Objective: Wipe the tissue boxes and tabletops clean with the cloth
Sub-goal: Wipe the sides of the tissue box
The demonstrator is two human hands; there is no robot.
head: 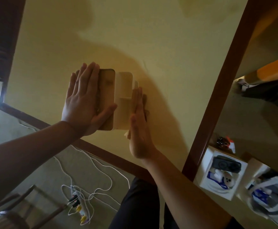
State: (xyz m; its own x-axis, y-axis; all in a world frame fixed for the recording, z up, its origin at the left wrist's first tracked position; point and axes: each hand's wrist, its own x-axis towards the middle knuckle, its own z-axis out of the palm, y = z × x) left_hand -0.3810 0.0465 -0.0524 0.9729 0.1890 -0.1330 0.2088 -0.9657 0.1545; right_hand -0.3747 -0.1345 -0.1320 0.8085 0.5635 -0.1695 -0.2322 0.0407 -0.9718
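Head view, looking down on a yellow counter (135,38) with a dark brown rim.

Tissue box (118,96): pale wooden box, rounded corners, standing near the middle of the counter, close to the near edge. Its darker wooden top face is turned toward the left.

Left hand (83,100): flat, fingers straight and together, palm pressed against the darker left face of the box; thumb lies along the lower edge of that face.

Right hand (139,123): flat and edge-on, fingers straight and together, pressed against the right side of the box. A small pale scrap, possibly the cloth (127,134), shows at the base of the palm; cannot tell for certain what it is.

Box is thus held between the two palms, neither hand curling round it.

Surroundings: power strip (78,207) with white cables on the floor, lower left. Open white boxes (222,176) of small items at the lower right, beyond the counter's rim.
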